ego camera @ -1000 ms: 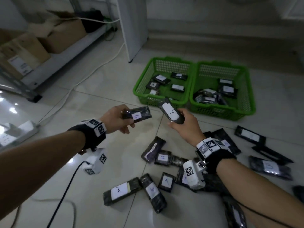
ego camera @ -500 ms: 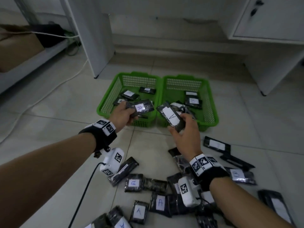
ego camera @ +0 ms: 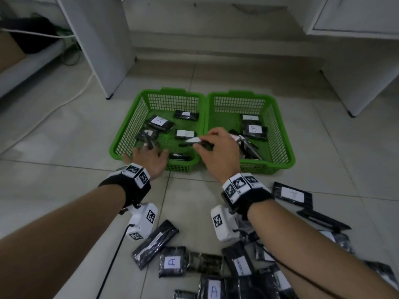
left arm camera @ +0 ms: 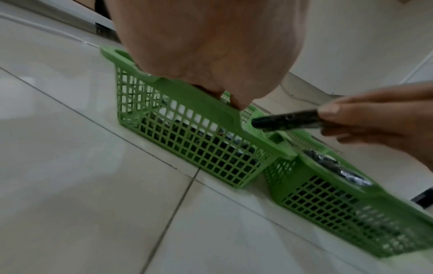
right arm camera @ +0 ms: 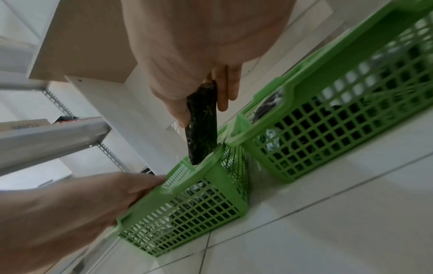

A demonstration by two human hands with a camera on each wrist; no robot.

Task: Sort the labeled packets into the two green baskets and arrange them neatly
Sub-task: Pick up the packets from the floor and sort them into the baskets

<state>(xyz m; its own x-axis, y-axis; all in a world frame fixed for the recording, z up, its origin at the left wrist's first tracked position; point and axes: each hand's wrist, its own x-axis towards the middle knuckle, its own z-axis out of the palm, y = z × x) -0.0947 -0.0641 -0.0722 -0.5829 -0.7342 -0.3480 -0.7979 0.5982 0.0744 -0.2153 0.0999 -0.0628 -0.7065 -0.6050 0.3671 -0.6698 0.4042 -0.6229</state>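
Note:
Two green baskets stand side by side on the tiled floor, the left basket [ego camera: 129, 126] holding several black packets with white labels, one marked A [ego camera: 159, 122], and the right basket [ego camera: 278, 134] holding several more, one marked B [ego camera: 254, 130]. My left hand [ego camera: 146, 153] hovers over the left basket's front rim [left arm camera: 199, 148], fingers spread, holding nothing. My right hand [ego camera: 208, 140] pinches a black packet [ego camera: 194, 140] edge-on above that basket's right side [right arm camera: 187, 213]. The wrist views show the same packet [right arm camera: 201, 126] [left arm camera: 286, 120] just above the rim.
Many loose packets [ego camera: 171, 263] lie on the floor near me, more to the right [ego camera: 291, 194]. A white cabinet panel [ego camera: 112, 61] stands behind the baskets on the left, another cabinet [ego camera: 356, 83] on the right. A white cable [ego camera: 64, 100] runs along the floor.
Both hands have moved forward over the baskets. My left hand has let go of its packet over the left basket and opened. My right hand has carried its packet above the left basket.

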